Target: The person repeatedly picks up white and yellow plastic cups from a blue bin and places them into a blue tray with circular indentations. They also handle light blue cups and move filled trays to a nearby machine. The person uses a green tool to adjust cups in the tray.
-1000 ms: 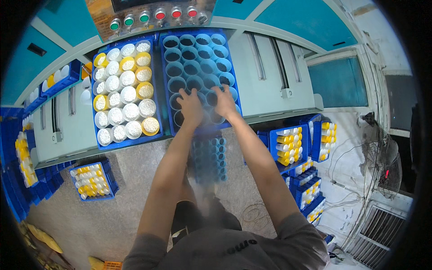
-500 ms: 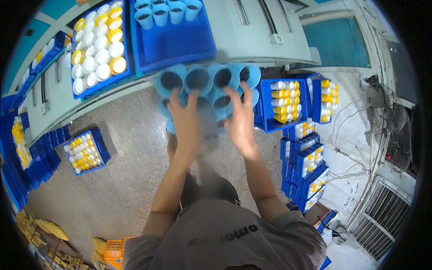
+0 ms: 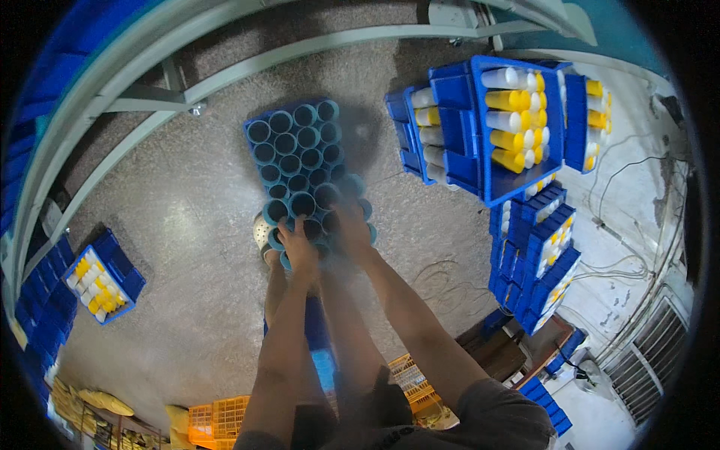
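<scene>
Low in front of me, a cluster of light-blue cups (image 3: 302,204) is held between my two hands, tightly packed. My left hand (image 3: 301,249) hooks its fingers over rims on the near left side. Opposite it, my right hand (image 3: 354,231) presses on the right side, smeared by motion. Just beyond lie rows of similar blue cups (image 3: 289,142), mouths up and dark inside, standing in a blue crate (image 3: 250,136) on the floor. Whether the held cluster touches the crate is hard to make out.
Blue crates (image 3: 461,135) of white and yellow cups are stacked to the right. Another such crate (image 3: 127,270) sits on the left floor. A pale table frame (image 3: 161,112) arches across the top left. Orange crates (image 3: 217,420) are behind me, and a shoe (image 3: 261,231) stands beside the cups.
My hands have lowered the cup cluster from beside the tabletop toward the floor. My view has tipped down and forward, bringing the floor crate of blue cups into sight.
</scene>
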Motion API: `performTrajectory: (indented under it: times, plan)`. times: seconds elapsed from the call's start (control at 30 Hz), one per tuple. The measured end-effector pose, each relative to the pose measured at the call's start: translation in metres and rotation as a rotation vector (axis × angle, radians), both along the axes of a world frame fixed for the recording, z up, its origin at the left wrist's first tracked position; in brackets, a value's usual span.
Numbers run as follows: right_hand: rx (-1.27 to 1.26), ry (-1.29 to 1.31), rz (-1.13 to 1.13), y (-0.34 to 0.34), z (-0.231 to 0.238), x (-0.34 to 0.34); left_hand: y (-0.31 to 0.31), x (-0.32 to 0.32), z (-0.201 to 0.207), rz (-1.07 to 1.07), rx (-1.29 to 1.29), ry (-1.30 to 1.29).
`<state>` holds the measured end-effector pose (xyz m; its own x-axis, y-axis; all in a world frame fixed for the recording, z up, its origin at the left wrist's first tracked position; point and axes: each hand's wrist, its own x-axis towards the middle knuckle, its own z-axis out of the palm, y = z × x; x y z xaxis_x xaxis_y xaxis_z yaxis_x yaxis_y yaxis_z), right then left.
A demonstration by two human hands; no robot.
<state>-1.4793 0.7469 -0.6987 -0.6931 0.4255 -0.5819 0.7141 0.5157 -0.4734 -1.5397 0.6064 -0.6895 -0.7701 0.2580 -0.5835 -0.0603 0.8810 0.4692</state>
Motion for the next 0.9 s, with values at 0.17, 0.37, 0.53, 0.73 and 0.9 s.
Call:
performTrajectory:
  times: [0.17,0.37,0.53,0.73,0.9]
  plan:
    - [0.138,0.014,0.124,0.006,-0.087,-0.003,-0.011,0.001,-0.09,0.023,0.099,-0.002]
    - [0.085,-0.083,0.146,0.021,-0.079,0.006,-0.04,0.004,-0.092,0.047,-0.015,-0.144]
    - [-0.329,-0.083,-0.066,0.019,-0.085,0.012,-0.017,-0.002,-0.096,-0.016,0.331,-0.191]
    - [0.005,-0.048,0.102,0.024,-0.023,0.004,-0.007,-0.034,-0.036,-0.084,0.212,-0.217]
    - [-0.074,0.061,0.097,0.029,0.165,-0.07,-0.006,-0.126,0.161,0.13,0.395,-0.213]
